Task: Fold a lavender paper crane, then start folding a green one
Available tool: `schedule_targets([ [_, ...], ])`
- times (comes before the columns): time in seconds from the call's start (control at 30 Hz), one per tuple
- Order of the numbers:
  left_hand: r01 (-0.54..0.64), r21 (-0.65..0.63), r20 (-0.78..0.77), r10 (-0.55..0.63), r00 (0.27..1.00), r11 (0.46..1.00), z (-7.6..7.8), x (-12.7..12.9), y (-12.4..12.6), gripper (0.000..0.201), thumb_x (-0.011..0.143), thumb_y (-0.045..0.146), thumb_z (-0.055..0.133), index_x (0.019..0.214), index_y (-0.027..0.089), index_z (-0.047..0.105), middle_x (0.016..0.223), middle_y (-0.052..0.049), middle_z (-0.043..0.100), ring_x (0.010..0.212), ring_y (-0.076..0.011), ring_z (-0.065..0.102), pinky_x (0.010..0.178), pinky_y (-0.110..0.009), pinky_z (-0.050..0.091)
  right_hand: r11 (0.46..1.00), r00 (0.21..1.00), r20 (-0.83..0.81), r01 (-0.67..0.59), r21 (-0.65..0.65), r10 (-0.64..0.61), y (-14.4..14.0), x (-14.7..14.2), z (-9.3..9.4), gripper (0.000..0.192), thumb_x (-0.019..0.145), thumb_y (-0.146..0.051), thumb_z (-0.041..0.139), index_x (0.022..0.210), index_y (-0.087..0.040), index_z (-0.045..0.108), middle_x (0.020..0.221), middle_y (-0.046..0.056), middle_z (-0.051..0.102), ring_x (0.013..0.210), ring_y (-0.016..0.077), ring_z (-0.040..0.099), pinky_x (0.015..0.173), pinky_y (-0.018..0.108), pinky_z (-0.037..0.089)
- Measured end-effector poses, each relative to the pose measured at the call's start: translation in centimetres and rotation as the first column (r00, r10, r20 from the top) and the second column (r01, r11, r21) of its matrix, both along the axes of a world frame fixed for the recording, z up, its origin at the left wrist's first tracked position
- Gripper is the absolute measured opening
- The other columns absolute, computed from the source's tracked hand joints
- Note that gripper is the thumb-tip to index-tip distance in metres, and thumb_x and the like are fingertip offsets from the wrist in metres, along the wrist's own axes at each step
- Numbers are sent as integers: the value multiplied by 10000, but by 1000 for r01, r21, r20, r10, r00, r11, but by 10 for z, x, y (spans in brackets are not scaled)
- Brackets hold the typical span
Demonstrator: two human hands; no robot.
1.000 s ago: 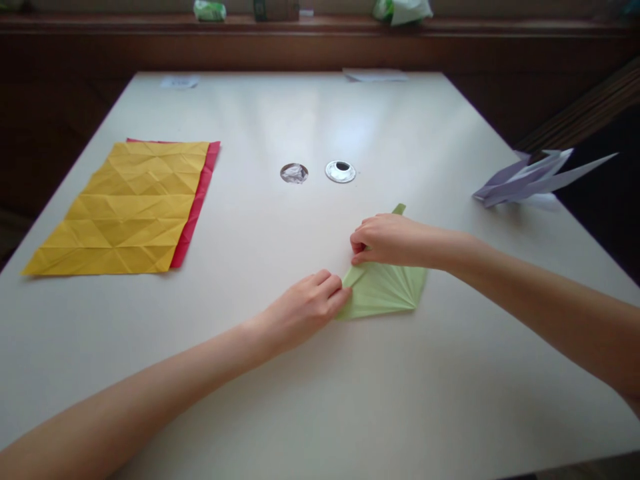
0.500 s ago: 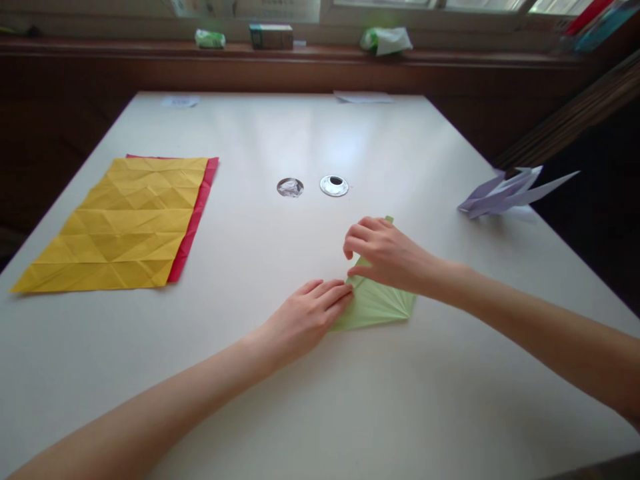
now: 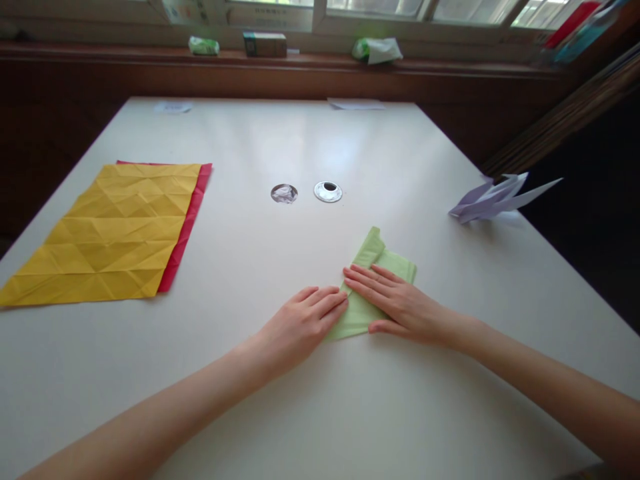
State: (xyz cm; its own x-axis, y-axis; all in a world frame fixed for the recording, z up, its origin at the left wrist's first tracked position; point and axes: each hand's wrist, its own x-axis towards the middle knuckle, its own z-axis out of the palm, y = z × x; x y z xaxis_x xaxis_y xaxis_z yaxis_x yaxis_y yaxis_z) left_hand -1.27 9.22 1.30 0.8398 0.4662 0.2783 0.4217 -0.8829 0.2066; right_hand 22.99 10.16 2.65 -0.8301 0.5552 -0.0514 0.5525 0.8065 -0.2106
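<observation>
A folded sheet of light green paper (image 3: pixel 400 264) lies on the white table (image 3: pixel 280 420), with creases and a narrow folded strip along its left edge. My left hand (image 3: pixel 309 320) rests on the lower left edge of the paper, its fingers stretched out close together. Flat across the middle of the paper lies my right hand (image 3: pixel 400 300), fingers extended and thumb apart near the bottom edge. The fingertips of both hands almost meet at the folded strip. Part of the paper is hidden under the hands.
To the left, a creased yellow sheet (image 3: pixel 107 233) lies over a red sheet (image 3: pixel 187 233). A folded lilac paper shape (image 3: pixel 483 200) stands near the right edge. Two round holes (image 3: pixel 284 193) sit mid-table. Small packets and a box (image 3: pixel 265 45) line the sill behind.
My right hand has come down from above the paper's upper part and now lies flat on it, nearer me. The upper strip of the paper shows more. My left hand stays in place.
</observation>
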Motion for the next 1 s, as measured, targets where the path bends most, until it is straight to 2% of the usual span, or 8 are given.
schedule_targets([
  [0.17, -3, 17, -4, 4, 1000, 1000, -1, 1, -1, 354, 868, 108, 410, 1219, 84, 448, 1244, -113, 521, 1187, -196, 442, 1003, -333, 370, 997, 999, 31, -19, -71, 21, 16, 7, 2, 747, 851, -592, 292, 1425, -155, 94, 1481, 92, 143, 1362, 220, 122, 1106, 438, 149],
  [0.4, -4, 10, -1, 4, 1000, 1000, 0, 2, -2, 347, 874, 95, 387, 1216, 92, 447, 1235, -112, 526, 1186, -194, 442, 995, -336, 373, 991, 991, 49, 124, 49, -126, 39, 30, -4, 720, 865, -577, 268, 1427, -190, 40, 1479, 94, 156, 1361, 216, 132, 1090, 471, 150],
  [0.53, 8, -26, 20, -7, 1000, 1000, 1, 0, 1, 327, 885, 105, 380, 1204, 104, 450, 1209, -98, 541, 1169, -183, 446, 984, -326, 372, 984, 983, 56, 171, 55, -174, 47, 36, -3, 677, 881, -536, 283, 1426, -213, 45, 1478, 76, 172, 1361, 205, 131, 1086, 473, 149],
  [0.67, 57, -84, 29, -55, 998, 995, 7, 5, 19, 260, 903, 146, 379, 1137, 138, 492, 1072, -74, 590, 1042, -156, 505, 898, -284, 412, 988, 987, 50, 151, 29, -152, 52, 33, -1, 662, 883, -531, 286, 1424, -224, 61, 1481, 65, 160, 1363, 203, 122, 1090, 482, 110],
  [0.83, 69, -4, -117, -69, 991, 998, 13, 28, 44, 236, 900, 134, 360, 1073, 113, 519, 848, -69, 567, 791, -174, 511, 719, -284, 446, 994, 993, 40, 111, 21, -112, 60, 28, 0, 662, 881, -517, 320, 1423, -231, 71, 1481, 63, 160, 1363, 205, 123, 1090, 475, 105],
  [1.0, 28, 53, -127, -21, 992, 998, 8, 30, 40, 214, 887, 97, 360, 1017, 111, 529, 906, -92, 533, 827, -178, 487, 736, -284, 451, 994, 994, 18, 107, 30, -107, 61, 26, 0, 664, 881, -504, 336, 1423, -221, 77, 1476, 82, 175, 1360, 217, 137, 1082, 480, 129],
])
